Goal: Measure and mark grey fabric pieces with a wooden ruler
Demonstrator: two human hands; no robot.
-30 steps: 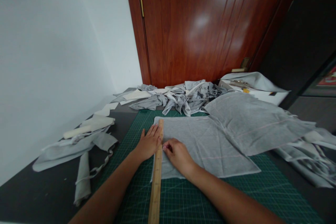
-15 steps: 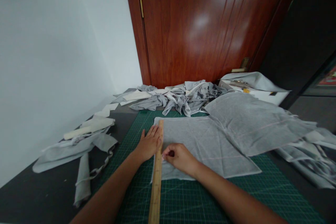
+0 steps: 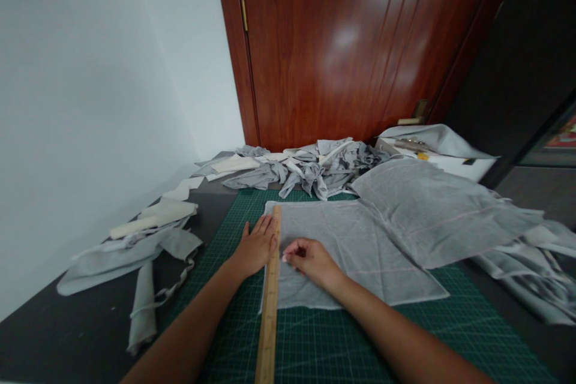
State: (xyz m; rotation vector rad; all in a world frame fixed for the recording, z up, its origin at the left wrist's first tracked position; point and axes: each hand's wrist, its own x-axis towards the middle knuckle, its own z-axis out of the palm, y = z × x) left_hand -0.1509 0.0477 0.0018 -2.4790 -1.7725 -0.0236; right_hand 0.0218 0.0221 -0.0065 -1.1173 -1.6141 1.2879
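Observation:
A long wooden ruler (image 3: 270,300) lies lengthwise over the left part of a grey fabric piece (image 3: 333,234). My left hand (image 3: 256,249) is spread flat, its fingertips pressing along the ruler's left edge and the cloth. Just right of the ruler, my right hand (image 3: 310,260) pinches a small pale piece of tailor's chalk (image 3: 284,258) between thumb and finger, close to the fabric. Faint pinkish lines run across the right side of the cloth. A second grey fabric piece (image 3: 441,210) overlaps it at the upper right, also with pinkish lines.
Under the cloth is a green gridded cutting mat (image 3: 333,342) on a dark table (image 3: 67,336). Grey and cream scraps (image 3: 310,168) are heaped along the back, with more scraps (image 3: 153,240) at left. A white box (image 3: 459,165) stands back right, before a wooden door (image 3: 324,42).
My right hand has shifted slightly right, away from the ruler's edge, with the chalk still pinched. My left hand and the ruler have stayed put.

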